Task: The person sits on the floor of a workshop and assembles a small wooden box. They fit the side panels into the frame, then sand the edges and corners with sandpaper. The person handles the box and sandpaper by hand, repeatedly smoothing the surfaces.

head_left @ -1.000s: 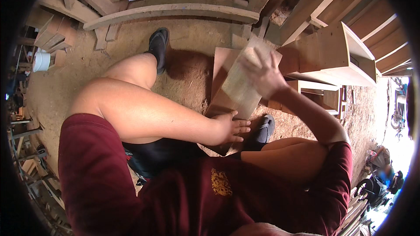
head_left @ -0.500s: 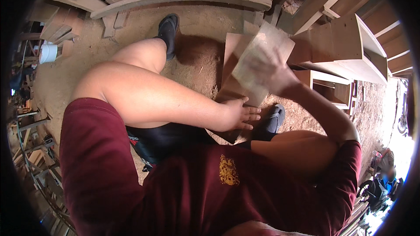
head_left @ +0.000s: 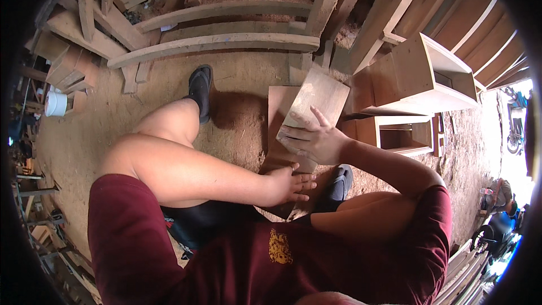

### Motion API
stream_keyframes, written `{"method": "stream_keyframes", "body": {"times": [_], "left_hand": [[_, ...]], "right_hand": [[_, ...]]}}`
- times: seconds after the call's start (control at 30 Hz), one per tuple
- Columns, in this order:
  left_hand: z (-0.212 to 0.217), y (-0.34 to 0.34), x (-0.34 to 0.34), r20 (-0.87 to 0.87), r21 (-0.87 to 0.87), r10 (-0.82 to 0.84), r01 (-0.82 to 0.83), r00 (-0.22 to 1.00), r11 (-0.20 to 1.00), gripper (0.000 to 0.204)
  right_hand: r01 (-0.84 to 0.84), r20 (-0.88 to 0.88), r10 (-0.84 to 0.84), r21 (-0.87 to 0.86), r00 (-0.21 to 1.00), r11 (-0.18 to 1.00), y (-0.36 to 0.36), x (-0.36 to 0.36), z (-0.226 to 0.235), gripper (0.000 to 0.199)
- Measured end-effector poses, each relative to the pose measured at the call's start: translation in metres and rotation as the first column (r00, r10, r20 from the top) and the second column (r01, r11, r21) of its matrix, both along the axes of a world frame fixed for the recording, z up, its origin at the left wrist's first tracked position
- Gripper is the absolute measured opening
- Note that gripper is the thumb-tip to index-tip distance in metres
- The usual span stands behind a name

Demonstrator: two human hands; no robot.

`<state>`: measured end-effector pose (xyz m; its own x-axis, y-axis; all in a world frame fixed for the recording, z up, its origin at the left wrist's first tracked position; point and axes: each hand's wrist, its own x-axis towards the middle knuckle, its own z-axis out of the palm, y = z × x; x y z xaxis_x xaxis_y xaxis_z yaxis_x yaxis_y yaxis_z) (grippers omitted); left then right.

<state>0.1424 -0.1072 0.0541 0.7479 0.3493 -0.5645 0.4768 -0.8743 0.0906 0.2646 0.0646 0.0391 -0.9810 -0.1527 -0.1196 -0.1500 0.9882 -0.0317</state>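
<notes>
Between my legs lies a wooden workpiece with a pale, dusty upper face [head_left: 319,94] and a browner panel [head_left: 279,103] along its left side. My right hand [head_left: 317,140] rests flat on the pale face, fingers spread and dusted with pale powder. Whether anything thin lies under its palm is hidden. My left hand [head_left: 291,185] is at the near end of the workpiece, its fingers stretched out to the right and touching the wood. Nothing shows in its grasp.
To the right stand a wooden cabinet frame [head_left: 403,82] and a smaller open wooden box [head_left: 403,135]. Long beams [head_left: 220,42] cross the far side. A white bucket [head_left: 56,103] sits at far left. Near the right edge are a person [head_left: 499,197] and a motorcycle [head_left: 494,231].
My right hand was blurred with motion and now shows sharply, slightly nearer to me on the pale face. My left hand keeps its place. The whole view has shifted.
</notes>
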Motion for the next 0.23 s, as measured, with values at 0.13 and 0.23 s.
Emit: {"method": "stream_keyframes", "body": {"times": [0.13,0.23], "left_hand": [[0.001,-0.002,0.001,-0.012,-0.017,0.029,-0.029,1.000,0.999,0.071],[0.008,0.004,-0.001,-0.028,-0.032,-0.002,0.001,1.000,0.999,0.071]], "right_hand": [[0.364,-0.024,-0.368,0.228,0.929,0.903,0.059,-0.016,0.011,0.053],[0.479,0.061,-0.518,0.303,0.853,0.824,0.082,-0.022,0.005,0.070]]}}
